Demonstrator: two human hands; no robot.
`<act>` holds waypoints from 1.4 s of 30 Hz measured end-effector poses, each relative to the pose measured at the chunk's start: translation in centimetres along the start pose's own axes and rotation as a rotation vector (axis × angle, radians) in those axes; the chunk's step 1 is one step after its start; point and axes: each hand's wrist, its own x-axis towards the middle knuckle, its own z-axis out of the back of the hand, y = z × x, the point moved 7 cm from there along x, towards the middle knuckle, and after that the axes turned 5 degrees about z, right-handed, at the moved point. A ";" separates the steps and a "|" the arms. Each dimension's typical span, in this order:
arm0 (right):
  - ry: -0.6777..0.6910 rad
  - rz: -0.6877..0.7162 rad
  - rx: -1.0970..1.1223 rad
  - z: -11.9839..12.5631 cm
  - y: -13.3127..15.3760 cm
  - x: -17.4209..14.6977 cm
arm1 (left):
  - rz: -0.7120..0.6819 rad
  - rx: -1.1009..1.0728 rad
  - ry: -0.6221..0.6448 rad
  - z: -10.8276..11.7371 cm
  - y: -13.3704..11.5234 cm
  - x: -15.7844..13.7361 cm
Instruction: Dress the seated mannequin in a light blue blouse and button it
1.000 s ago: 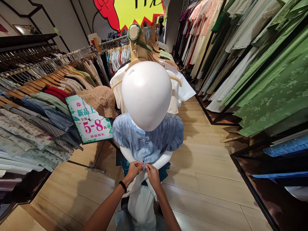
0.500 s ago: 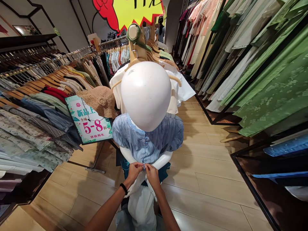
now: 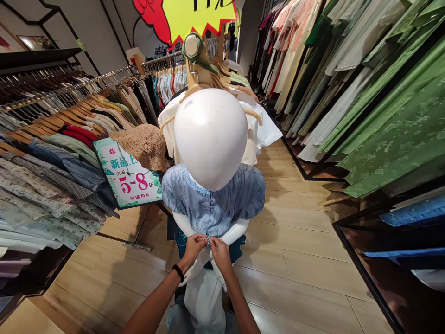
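Note:
A white mannequin (image 3: 211, 137) stands right before me, dressed in a blue short-sleeved blouse (image 3: 225, 206) with a column of small buttons down its front. At the lower front of the blouse, my left hand (image 3: 194, 247) pinches the fabric edge beside the button line. My right hand (image 3: 219, 250) pinches the same spot from the other side, fingertips almost touching those of the left. Whatever button or loop lies between the fingers is too small to make out. Below the hands hang white trousers (image 3: 205, 299) on the mannequin.
Clothes racks (image 3: 69, 120) run along the left, with a sale sign (image 3: 128, 178) and a brown knitted hat (image 3: 146, 144) near the mannequin. Green garments (image 3: 399, 111) hang on the right above a black metal frame (image 3: 368, 283). Behind the mannequin is a wooden stand (image 3: 198, 69).

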 end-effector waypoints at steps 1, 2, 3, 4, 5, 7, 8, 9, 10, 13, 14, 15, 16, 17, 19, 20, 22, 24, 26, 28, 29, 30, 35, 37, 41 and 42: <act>0.001 -0.001 0.000 0.0 0.0 0.0 | -0.006 -0.007 0.003 -0.1 0.0 0.1; 0.002 -0.002 0.002 0.1 -0.1 0.0 | -0.013 -0.013 0.006 -0.2 0.0 0.1; 0.004 -0.002 0.004 0.1 -0.1 0.0 | -0.020 -0.019 0.008 -0.2 0.0 0.1; 0.006 -0.002 0.007 0.2 -0.1 0.0 | -0.025 -0.024 0.008 -0.3 0.1 0.1; 0.009 -0.002 0.010 0.2 0.0 0.0 | -0.030 -0.028 0.007 -0.3 0.1 0.1; 0.013 -0.002 0.016 0.2 0.1 0.1 | -0.035 -0.032 0.001 -0.3 0.2 0.0; 0.014 -0.003 0.018 0.2 0.1 0.1 | -0.036 -0.033 -0.004 -0.3 0.3 0.0; 0.016 -0.005 0.019 0.2 0.2 0.1 | -0.037 -0.033 -0.008 -0.3 0.4 0.0; 0.018 -0.005 0.020 0.2 0.2 0.1 | -0.037 -0.033 -0.013 -0.2 0.5 0.0; 0.027 -0.003 0.025 0.3 0.3 0.1 | -0.036 -0.038 -0.023 -0.1 0.8 0.1; 0.030 -0.001 0.026 0.3 0.3 0.1 | -0.034 -0.040 -0.024 0.0 0.8 0.2; 0.033 0.002 0.026 0.3 0.3 0.1 | -0.031 -0.041 -0.023 0.0 0.9 0.2; 0.036 0.005 0.025 0.3 0.3 0.1 | -0.028 -0.043 -0.019 0.0 1.0 0.2; 0.037 0.007 0.024 0.4 0.3 0.2 | -0.025 -0.043 -0.014 0.0 1.0 0.2; 0.036 0.010 0.021 0.4 0.3 0.2 | -0.021 -0.043 0.002 -0.1 1.0 0.1; 0.036 0.011 0.020 0.4 0.3 0.2 | -0.022 -0.044 0.009 -0.1 1.0 0.1; 0.033 0.015 0.019 0.4 0.4 0.2 | -0.029 -0.043 0.011 -0.1 0.9 0.0; 0.027 0.021 0.009 0.4 0.6 0.1 | -0.040 -0.041 -0.001 -0.1 0.7 -0.1; 0.019 0.031 -0.005 0.3 0.8 0.1 | -0.046 -0.041 -0.014 -0.1 0.7 0.0; 0.013 0.042 -0.017 0.3 0.9 0.1 | -0.047 -0.046 -0.019 -0.2 0.7 0.0; 0.012 0.047 -0.022 0.3 0.9 0.1 | -0.046 -0.049 -0.020 -0.2 0.7 0.1; 0.010 0.051 -0.028 0.3 0.9 0.1 | -0.045 -0.052 -0.020 -0.3 0.7 0.1; -0.003 0.054 -0.052 0.0 0.6 0.1 | -0.053 -0.060 -0.015 -0.6 0.9 0.4; -0.016 0.055 -0.054 0.0 0.5 0.0 | -0.061 -0.059 -0.007 -0.8 0.9 0.6; -0.048 0.063 -0.053 0.0 0.5 -0.1 | -0.058 -0.043 0.033 -1.3 1.0 0.9; -0.056 0.063 -0.052 0.0 0.4 -0.1 | -0.052 -0.036 0.046 -1.4 1.0 0.9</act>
